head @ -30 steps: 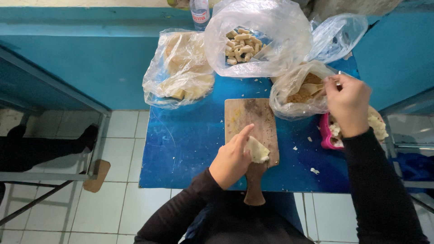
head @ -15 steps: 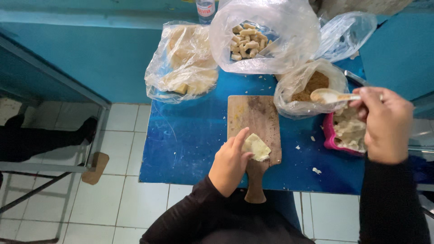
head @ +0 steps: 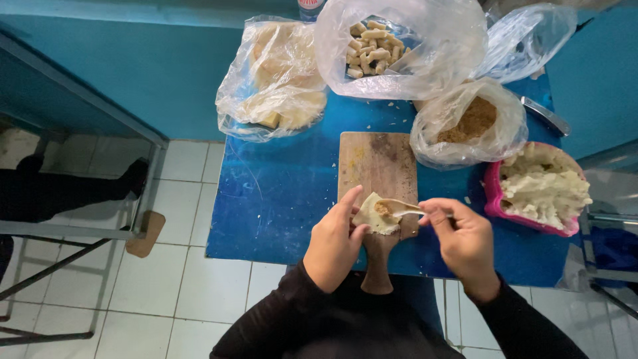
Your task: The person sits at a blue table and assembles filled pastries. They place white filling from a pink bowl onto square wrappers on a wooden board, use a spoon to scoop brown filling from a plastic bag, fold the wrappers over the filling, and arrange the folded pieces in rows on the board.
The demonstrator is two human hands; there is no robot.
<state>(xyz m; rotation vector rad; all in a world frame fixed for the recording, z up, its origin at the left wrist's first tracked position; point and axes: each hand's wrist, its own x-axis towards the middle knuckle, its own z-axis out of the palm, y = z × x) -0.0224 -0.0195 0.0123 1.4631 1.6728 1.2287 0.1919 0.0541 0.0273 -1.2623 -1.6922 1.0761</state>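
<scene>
Pale dough piece point(head: 373, 214) lies on the near end of the wooden board point(head: 379, 163), pinned by the left hand point(head: 335, 242) with curled fingers. Right hand point(head: 465, 240) pinches a spoon point(head: 400, 207) over it; a pink tub point(head: 493, 193) sits right.

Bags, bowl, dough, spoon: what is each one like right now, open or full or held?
Dough: flat, pale, bit of brown filling on it, held by left hand.
Spoon: held by right hand, bowl end on the dough.
Board: flat on the blue table, handle toward the person.
Crumb bag: open, brown crumbs inside.
Stick bag: open, pale rolled pieces inside.
Wrapper bag: pale sheets inside.
Pink bowl: heaped with white mash.
</scene>
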